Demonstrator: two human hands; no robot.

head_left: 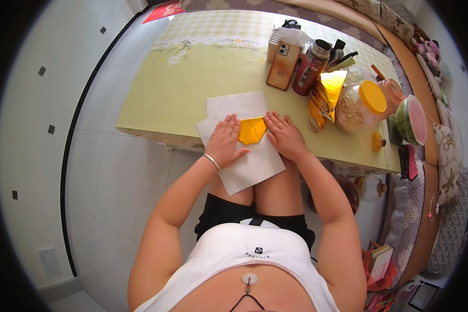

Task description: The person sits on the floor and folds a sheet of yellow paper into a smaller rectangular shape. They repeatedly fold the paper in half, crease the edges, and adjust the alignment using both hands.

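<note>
Item: gold foil piece (252,130), one, flat, many-sided, apparently folded. Location: on white paper (255,166) at the near edge of the table (166,99), between the two hands. The white paper overhangs the table edge and reaches over the person's thighs; a further part extends onto the tabletop beyond the foil.

Orientation: broad edge toward the far side of the table, rising slightly to the right; sides taper to a shorter edge facing the person. Long axis: not marked, the visible part being nearly as wide as it is deep; fingers may cover its side corners, so the full outline cannot be told.

Left hand (222,140): palm down, fingers extended, fingertips at the foil's left side, thumb out over the paper. Right hand (287,136): palm down, fingers angled inward, fingertips at the right side. Grip: neither hand clenched; no pinch visible.

Step in hand, by judgement: flattening or steadying the foil's folded edges. Next move, by judgement: calls for one hand to hold the foil steady while the other works an edge.

Adjacent stock, right of the hands: gold foil bundle (320,106); yellow-lidded jar (354,106); upright phone (282,65); dark red bottle (311,67).
</note>
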